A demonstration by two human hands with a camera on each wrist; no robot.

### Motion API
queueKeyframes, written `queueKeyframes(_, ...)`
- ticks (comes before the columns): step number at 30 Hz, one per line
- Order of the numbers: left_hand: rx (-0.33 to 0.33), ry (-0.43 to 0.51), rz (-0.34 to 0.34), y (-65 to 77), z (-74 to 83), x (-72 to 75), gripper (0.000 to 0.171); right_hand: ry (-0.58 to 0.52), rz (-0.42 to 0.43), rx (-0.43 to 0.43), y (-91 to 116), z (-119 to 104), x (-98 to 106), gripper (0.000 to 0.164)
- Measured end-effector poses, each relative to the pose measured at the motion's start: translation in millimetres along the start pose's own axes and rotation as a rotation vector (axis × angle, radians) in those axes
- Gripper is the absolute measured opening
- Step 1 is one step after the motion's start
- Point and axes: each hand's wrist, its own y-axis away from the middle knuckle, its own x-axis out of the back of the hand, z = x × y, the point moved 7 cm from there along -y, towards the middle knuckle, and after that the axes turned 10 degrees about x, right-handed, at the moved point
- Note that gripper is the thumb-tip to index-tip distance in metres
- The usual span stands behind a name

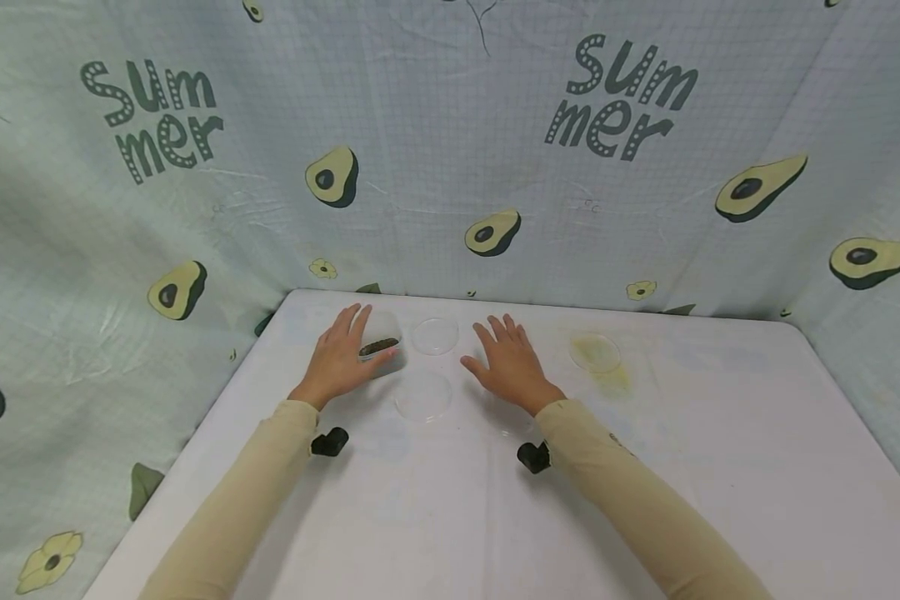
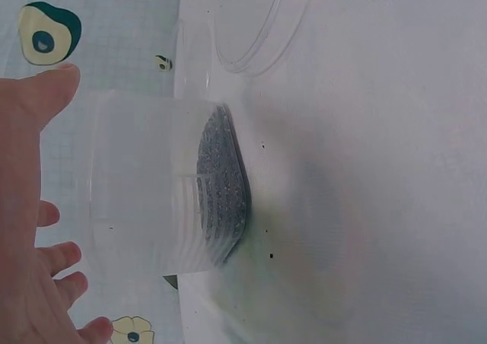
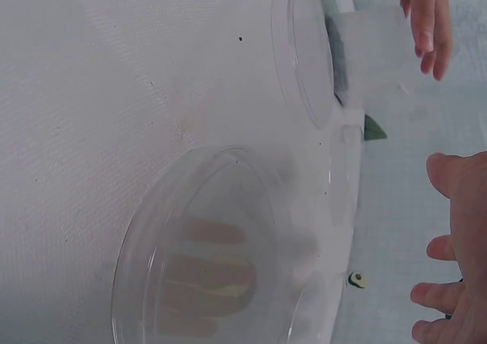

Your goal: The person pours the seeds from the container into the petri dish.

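Note:
A clear plastic tub (image 2: 137, 184) stands upright on the white table, with a slanted layer of dark fine grains (image 2: 222, 184) at its bottom. Around the tub's upper part, my left hand (image 1: 342, 354) is spread with its fingers extended; in the left wrist view the thumb and fingertips look slightly apart from its wall. My right hand (image 1: 512, 367) hovers over the table, fingers spread, holding nothing. Between the hands lie a clear round lid or dish (image 1: 423, 396) and, farther back, a similar one (image 1: 435, 336). Beneath the right hand is another clear dish (image 3: 205, 245).
To the right, one more clear round dish (image 1: 595, 353) lies by a yellowish stain (image 1: 613, 382). A patterned cloth (image 1: 420, 150) hangs along the table's back edge and sides. A few dark specks dot the white tabletop (image 1: 450, 517).

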Motion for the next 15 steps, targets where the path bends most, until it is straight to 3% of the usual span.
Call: queueKeyframes(15, 0.053, 0.097, -0.031, -4.7, -14.1, -8.5, 0.098, -0.021, 0.005, -0.015, -7.5, -1.5, -6.1, 0.067)
